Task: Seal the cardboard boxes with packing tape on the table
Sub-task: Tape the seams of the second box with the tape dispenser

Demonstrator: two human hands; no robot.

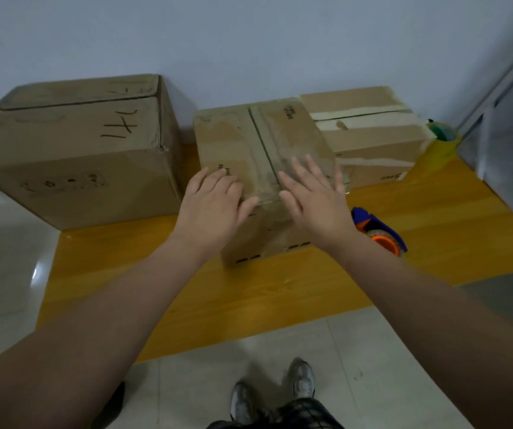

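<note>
A mid-sized cardboard box [261, 140] stands in the middle of the yellow wooden table [187, 289], its top flaps closed with a dark seam running front to back. My left hand [215, 202] lies flat on the near left of its top, fingers spread. Over the near right of the top, my right hand [314, 196] is held with its fingers apart; it holds nothing. A blue and orange tape dispenser [382, 233] lies on the table just right of the box, behind my right wrist. A large box [75, 156] stands at the left, and a taped box [369, 128] at the back right.
A yellow and green container [442, 140] stands at the table's far right corner. A pale wall runs behind the boxes, with a metal frame [496, 88] to the right. Grey floor tiles and my shoes [301, 379] show below the table's near edge.
</note>
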